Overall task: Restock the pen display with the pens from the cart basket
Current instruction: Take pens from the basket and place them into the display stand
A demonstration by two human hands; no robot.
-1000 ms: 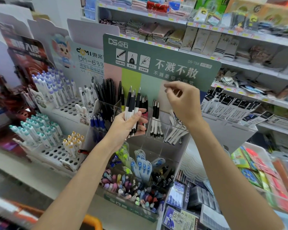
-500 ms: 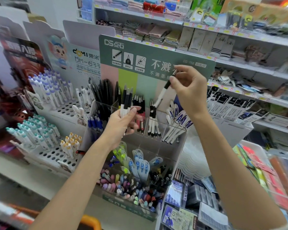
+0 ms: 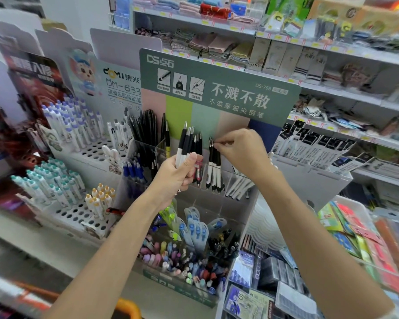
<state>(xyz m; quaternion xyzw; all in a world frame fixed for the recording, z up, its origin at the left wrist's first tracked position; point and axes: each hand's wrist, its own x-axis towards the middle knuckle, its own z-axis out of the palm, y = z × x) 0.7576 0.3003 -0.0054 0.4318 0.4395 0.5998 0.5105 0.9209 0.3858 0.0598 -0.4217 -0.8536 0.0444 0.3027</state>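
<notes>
In a shop aisle, the pen display stands on a white shelf. The left hand grips a bundle of pens before its back row. The right hand pinches a single pen standing mid-row.

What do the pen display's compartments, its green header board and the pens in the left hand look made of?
Compartments: clear glossy hard plastic; contents show through the walls. Header board: probably printed card, matte, flat and thin. Pens the left hand grips: black-and-white plastic-looking barrels, smooth, with shiny silvery ends, perhaps metal.
</notes>
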